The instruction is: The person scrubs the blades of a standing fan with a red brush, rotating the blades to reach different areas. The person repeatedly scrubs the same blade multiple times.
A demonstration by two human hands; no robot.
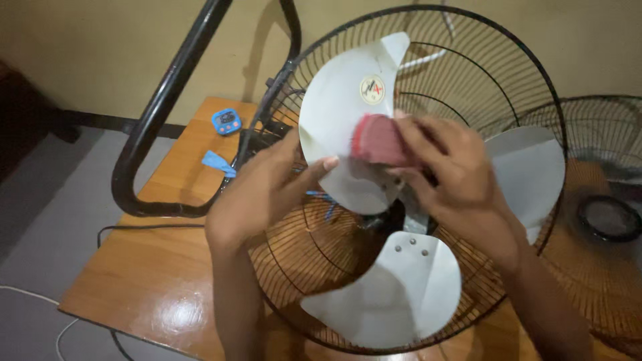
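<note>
Fan blades: three, grey metal, in one black wire guard (508, 60). Left hand (261, 194) pinches the upper blade (341, 107); right hand (455, 174) grips one red cloth (378, 139) against it. Second guard (602, 200) lies beside, on the wooden table (147, 267).

We are seeing the wire guard (468, 67) ringing the three grey blades (348, 100), its open front leaving our hands free entry between them. At nine o'clock the black tube stand (160, 107) is curving across the wooden table (134, 267), with a blue timer (227, 121) beside it. At three o'clock a second grille (602, 220) is crowding the guard, while seven o'clock is offering bare tabletop
</note>
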